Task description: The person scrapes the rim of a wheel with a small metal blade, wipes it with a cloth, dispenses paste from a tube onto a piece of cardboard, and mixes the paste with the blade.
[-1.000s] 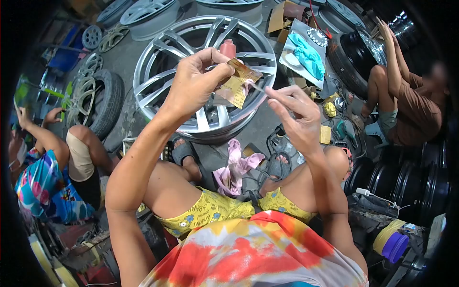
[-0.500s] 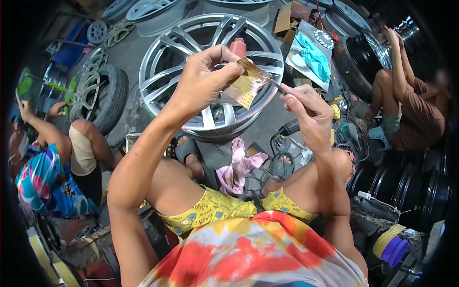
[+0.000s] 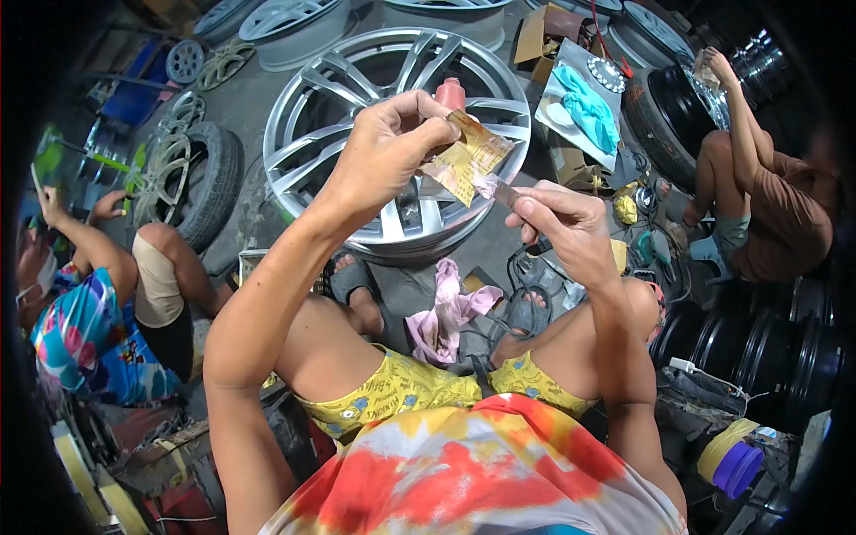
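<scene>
My left hand (image 3: 397,143) pinches a torn piece of sandpaper (image 3: 470,159) by its upper left corner. It is yellowish brown, has printed text and is smeared with pale pinkish paste. Between the thumb and fingers of my right hand (image 3: 566,223) is a small flat metal scraper (image 3: 506,194), with pale paste on its tip. That tip lies close to the sheet's lower right edge; whether they touch I cannot tell. Below and behind both hands lies a silver alloy wheel rim (image 3: 278,147). A pinkish-red bottle (image 3: 451,93) stands over its middle, partly hidden by my left hand.
A stained pink cloth (image 3: 446,312) lies on the floor between my feet. Turquoise cloth (image 3: 590,109) rests on a board at the right, near a cardboard box (image 3: 539,45). Tires and rims surround me. One person sits at the left, another at the right.
My right hand has drawn the scraper slightly down and left, and its flat face now shows with paste on the tip. The sandpaper has shifted slightly in view, still in my left hand.
</scene>
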The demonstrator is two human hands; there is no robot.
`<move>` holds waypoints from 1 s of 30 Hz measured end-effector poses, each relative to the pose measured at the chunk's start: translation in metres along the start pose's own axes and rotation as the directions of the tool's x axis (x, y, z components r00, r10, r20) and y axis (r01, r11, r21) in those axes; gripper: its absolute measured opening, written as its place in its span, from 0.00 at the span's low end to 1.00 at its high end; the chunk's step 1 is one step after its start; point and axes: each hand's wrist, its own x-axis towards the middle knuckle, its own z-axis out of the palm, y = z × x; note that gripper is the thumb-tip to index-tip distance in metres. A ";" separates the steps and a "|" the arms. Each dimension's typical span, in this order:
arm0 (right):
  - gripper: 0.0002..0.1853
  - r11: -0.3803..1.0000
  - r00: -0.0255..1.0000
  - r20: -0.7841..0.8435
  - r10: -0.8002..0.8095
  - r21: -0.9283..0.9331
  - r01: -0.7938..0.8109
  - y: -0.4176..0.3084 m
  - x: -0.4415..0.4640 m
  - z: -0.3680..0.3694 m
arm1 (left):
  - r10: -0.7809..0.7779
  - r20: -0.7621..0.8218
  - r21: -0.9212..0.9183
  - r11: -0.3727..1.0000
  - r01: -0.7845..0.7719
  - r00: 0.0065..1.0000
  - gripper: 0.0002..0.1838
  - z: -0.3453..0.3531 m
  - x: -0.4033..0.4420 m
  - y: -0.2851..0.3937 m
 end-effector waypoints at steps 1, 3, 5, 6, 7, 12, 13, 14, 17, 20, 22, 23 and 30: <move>0.11 1.000 1.000 0.001 -0.002 0.001 0.002 -0.001 0.000 -0.001 | 0.001 -0.001 0.001 1.000 -0.001 1.000 0.03 -0.001 0.001 -0.001; 0.11 0.998 0.998 -0.012 -0.069 -0.006 0.069 -0.003 0.000 -0.003 | -0.022 -0.045 -0.075 0.997 0.018 0.999 0.03 -0.003 0.003 -0.004; 0.12 0.983 0.980 -0.079 -0.181 -0.020 0.180 -0.004 0.003 0.002 | -0.048 -0.051 -0.128 0.991 0.041 0.998 0.03 -0.002 0.003 -0.003; 0.13 0.957 0.946 -0.144 -0.290 -0.043 0.287 -0.004 0.005 0.005 | -0.076 -0.055 -0.182 0.981 0.065 0.996 0.03 0.000 0.002 -0.003; 0.13 0.957 0.946 -0.147 -0.289 -0.045 0.286 -0.002 0.007 0.005 | -0.077 -0.051 -0.182 0.981 0.066 0.996 0.03 0.002 0.001 -0.001; 0.20 0.839 0.864 -0.145 -0.482 -0.362 0.407 0.002 0.010 0.013 | -0.208 0.004 -0.307 0.931 0.199 0.978 0.03 0.005 0.000 0.002; 0.20 0.828 0.859 -0.140 -0.493 -0.377 0.414 0.003 0.011 0.013 | -0.207 0.001 -0.306 0.931 0.197 0.978 0.03 0.004 0.001 0.002; 0.20 0.828 0.858 -0.139 -0.494 -0.376 0.415 0.004 0.010 0.013 | -0.222 -0.009 -0.328 0.922 0.207 0.975 0.03 0.003 0.001 0.002; 0.19 0.827 0.877 -0.113 -0.466 -0.407 0.387 0.004 0.006 0.010 | -0.237 -0.051 -0.327 0.922 0.208 0.970 0.03 0.005 -0.001 0.010; 0.17 0.802 0.885 -0.077 -0.459 -0.466 0.375 0.003 0.003 0.006 | -0.126 -0.101 -0.163 0.981 0.109 0.987 0.03 -0.005 0.000 0.003; 0.15 0.804 0.858 -0.106 -0.502 -0.424 0.418 0.005 0.004 0.003 | -0.014 -0.099 -0.019 1.000 0.013 0.995 0.02 -0.008 0.001 -0.001; 0.15 0.804 0.859 -0.105 -0.501 -0.425 0.417 0.004 0.006 0.004 | 0.019 -0.109 -0.016 1.000 -0.021 0.994 0.04 -0.006 0.000 -0.001; 0.13 0.846 0.903 -0.086 -0.420 -0.396 0.356 -0.004 0.006 0.013 | 0.099 -0.056 0.140 0.986 -0.090 0.994 0.02 0.000 0.001 0.001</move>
